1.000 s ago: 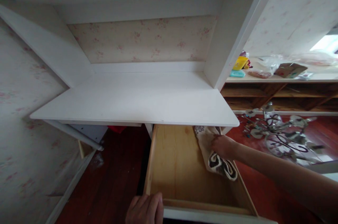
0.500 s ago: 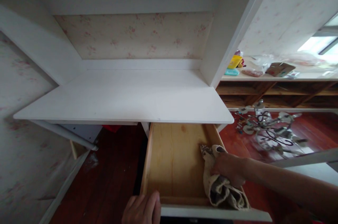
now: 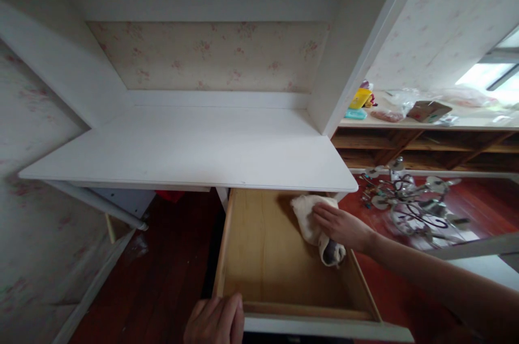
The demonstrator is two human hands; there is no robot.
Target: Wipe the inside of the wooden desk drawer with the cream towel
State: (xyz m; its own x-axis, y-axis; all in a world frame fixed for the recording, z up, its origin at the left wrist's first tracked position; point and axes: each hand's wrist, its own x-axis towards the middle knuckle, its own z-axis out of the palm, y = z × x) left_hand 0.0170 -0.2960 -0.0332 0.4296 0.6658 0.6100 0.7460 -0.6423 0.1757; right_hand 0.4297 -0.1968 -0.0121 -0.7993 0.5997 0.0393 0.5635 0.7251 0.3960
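Note:
A wooden drawer [image 3: 261, 257] is pulled out beneath the right part of a white desk [image 3: 211, 144]. Inside it, toward the far right corner, lies a bunched cream cloth [image 3: 307, 218] with a dark patch showing in its folded end. My right hand [image 3: 338, 225] presses on this cloth, fingers over its top, against the drawer's right side. At the drawer's front left corner, my left hand [image 3: 215, 319] is curled over the edge of the drawer front.
A chandelier [image 3: 417, 198] with several curved arms rests on the red wooden floor at right. Behind it, a low shelf unit [image 3: 405, 141] carries plastic bags, a cardboard box [image 3: 428, 111] and a yellow item [image 3: 360, 98]. Flowered wallpaper covers the walls.
My right hand has moved the cloth from the drawer's front right area to its far right part, and the cloth is bunched differently. My left hand stays at the front corner.

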